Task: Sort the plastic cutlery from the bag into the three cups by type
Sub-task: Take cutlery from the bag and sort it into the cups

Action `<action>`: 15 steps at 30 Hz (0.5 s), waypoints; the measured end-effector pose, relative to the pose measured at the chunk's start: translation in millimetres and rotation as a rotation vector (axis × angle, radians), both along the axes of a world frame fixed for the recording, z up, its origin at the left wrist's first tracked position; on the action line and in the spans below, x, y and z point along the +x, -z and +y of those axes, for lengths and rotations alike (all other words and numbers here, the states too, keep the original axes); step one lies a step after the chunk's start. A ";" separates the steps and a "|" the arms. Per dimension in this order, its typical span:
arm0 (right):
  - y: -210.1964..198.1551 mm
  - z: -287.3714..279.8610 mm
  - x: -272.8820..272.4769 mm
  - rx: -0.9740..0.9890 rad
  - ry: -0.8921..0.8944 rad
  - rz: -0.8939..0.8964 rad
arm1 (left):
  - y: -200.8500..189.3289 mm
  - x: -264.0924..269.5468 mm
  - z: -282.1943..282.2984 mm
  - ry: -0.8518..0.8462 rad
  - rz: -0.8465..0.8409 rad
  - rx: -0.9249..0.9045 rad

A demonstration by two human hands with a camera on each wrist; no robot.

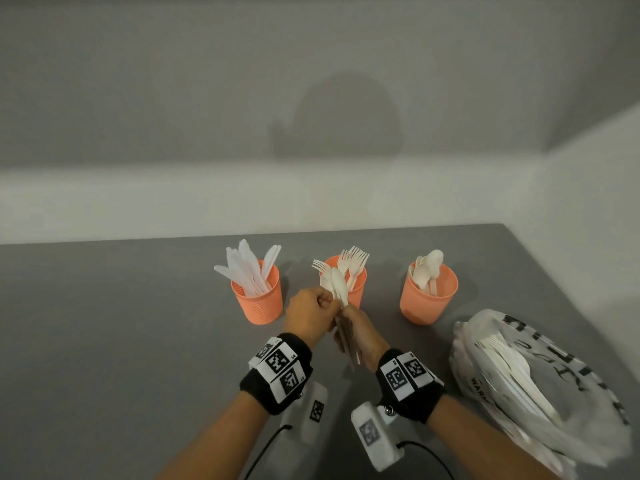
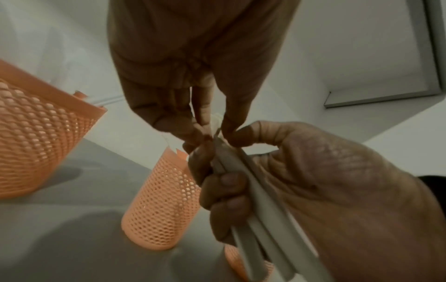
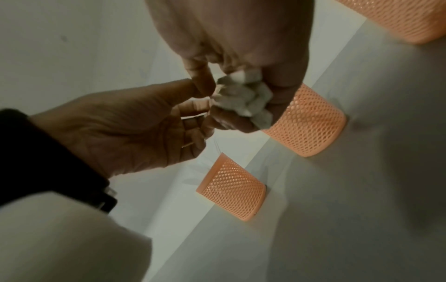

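Three orange mesh cups stand in a row on the grey table: the knife cup [image 1: 258, 299], the fork cup [image 1: 358, 282] and the spoon cup [image 1: 427, 299]. My right hand [image 1: 348, 315] grips a bundle of white cutlery [image 1: 337, 284] by the handles [image 2: 255, 192], heads up, in front of the fork cup. Spoon bowls and a fork head [image 1: 320, 265] show in the bundle. My left hand [image 1: 330, 301] pinches one white piece [image 2: 215, 122] at the top of the bundle; its type is hidden. The handle ends [image 3: 243, 99] sit inside my right hand [image 3: 241, 106].
The clear plastic bag [image 1: 540, 382] with black print lies at the right front and holds several more white pieces [image 1: 512, 368]. A pale wall runs behind the table and meets another in the corner at the right. Bare grey tabletop [image 1: 104, 341] spreads to the left.
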State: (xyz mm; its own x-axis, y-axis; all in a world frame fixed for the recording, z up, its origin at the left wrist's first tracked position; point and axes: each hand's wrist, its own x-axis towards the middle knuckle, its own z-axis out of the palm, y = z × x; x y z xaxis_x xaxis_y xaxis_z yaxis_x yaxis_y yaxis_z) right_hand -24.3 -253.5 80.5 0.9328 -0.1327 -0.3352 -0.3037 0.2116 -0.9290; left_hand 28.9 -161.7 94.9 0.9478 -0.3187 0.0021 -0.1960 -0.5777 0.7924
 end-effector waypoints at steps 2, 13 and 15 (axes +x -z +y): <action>0.9 -2.5 -4.8 0.039 0.016 0.015 | 1.9 -1.6 -1.0 -0.011 -0.007 -0.002; 1.4 -22.2 -23.1 0.317 0.045 0.034 | -31.0 -4.3 6.5 -0.135 0.520 -0.779; -4.9 -21.6 -26.7 0.273 -0.030 0.037 | -22.9 -6.8 6.5 -0.052 0.505 -0.586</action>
State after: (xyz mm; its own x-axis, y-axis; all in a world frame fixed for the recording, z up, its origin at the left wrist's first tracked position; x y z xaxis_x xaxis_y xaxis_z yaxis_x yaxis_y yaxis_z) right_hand -51.0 -275.1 85.4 0.9213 -0.0055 -0.3889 -0.3464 0.4432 -0.8268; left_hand 22.1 -155.2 117.8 0.8924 -0.3541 -0.2795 0.2859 -0.0354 0.9576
